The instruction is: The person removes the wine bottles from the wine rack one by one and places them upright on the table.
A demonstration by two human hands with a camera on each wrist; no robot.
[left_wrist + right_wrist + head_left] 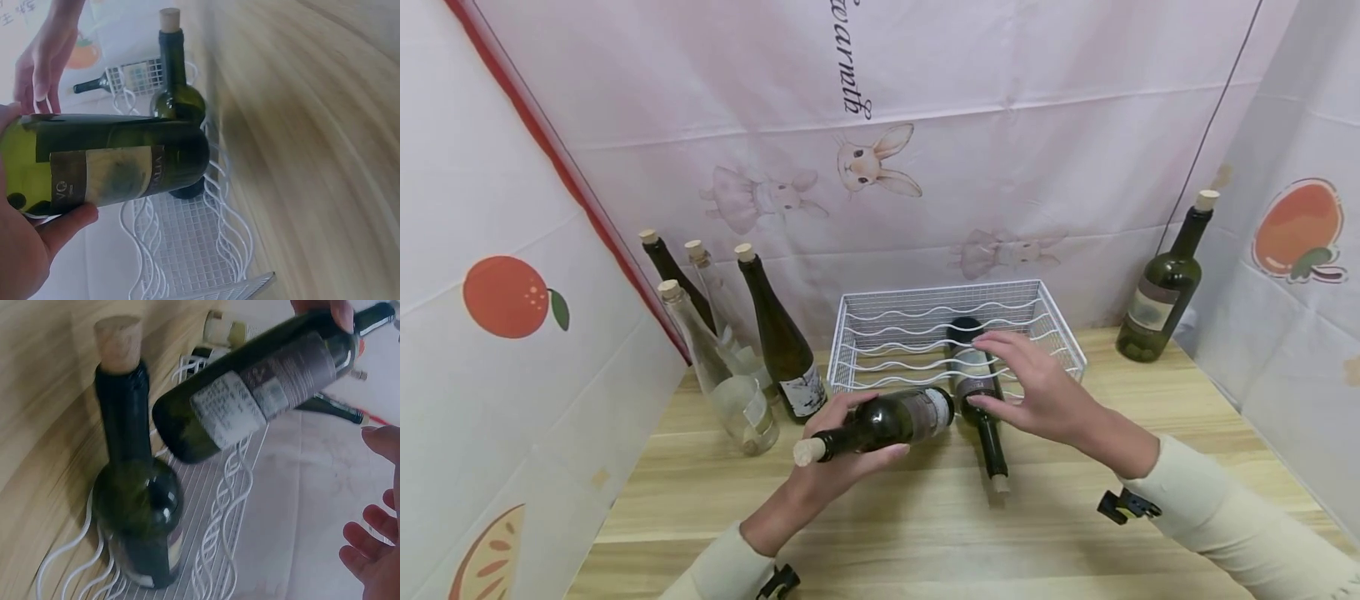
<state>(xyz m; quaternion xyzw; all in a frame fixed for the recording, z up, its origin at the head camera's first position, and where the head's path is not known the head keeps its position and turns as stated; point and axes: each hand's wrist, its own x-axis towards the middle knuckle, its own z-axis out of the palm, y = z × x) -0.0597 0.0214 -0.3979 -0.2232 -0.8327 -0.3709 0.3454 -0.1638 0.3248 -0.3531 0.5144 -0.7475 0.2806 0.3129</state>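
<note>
My left hand (831,479) grips a dark green wine bottle (891,421) round its body, its cork toward me and its base toward the rack. In the left wrist view, the thumb presses near its label (119,178). A second wine bottle (973,367) lies across the wavy wires of a white wire rack (1056,329), neck over the front edge. Above this bottle is my right hand (1041,392), thumb and fingers spread. The right wrist view shows those fingers (365,540) apart from the glass and holding nothing.
On the left stand two clear bottles, one in front (722,375), and two dark ones, the nearer (782,342) beside the rack. Another corked wine bottle (1161,292) stands at the back right. Printed cloth (962,167) hangs behind and along both sides of the wooden table (955,550).
</note>
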